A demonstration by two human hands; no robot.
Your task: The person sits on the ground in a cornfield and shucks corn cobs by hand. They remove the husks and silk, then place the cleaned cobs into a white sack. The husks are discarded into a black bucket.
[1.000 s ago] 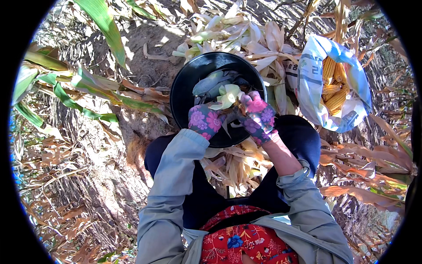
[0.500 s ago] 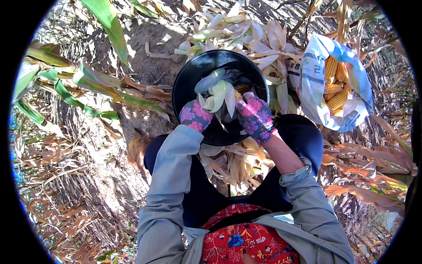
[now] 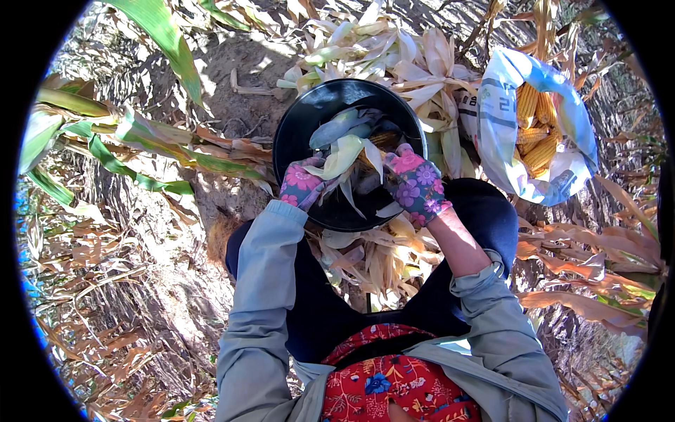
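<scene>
My left hand (image 3: 302,184), in a flowered glove, is closed on pale corn husk (image 3: 342,156) at the left side of a black bucket (image 3: 281,133). The husk's loose leaves spread over the bucket's opening. Opposite it, my right hand (image 3: 416,184), gloved alike, curls inward over the right rim. A pale strip of husk (image 3: 389,209) shows below its fingers, but what they grip is hidden. Deeper in the bucket lie greenish-grey unhusked ears (image 3: 344,128) and a brownish ear (image 3: 385,138), partly in shadow.
At the right stands an open white-and-blue sack (image 3: 498,123) holding several yellow husked corn ears (image 3: 540,150). Stripped husks (image 3: 380,53) are heaped beyond the bucket, and more husks (image 3: 376,264) lie between my knees. Green-and-brown corn stalks (image 3: 162,151) reach in from the left.
My hands have moved farther apart, the left one slightly leftward and the right one slightly rightward. The pale husk leaves between them have shifted left and spread.
</scene>
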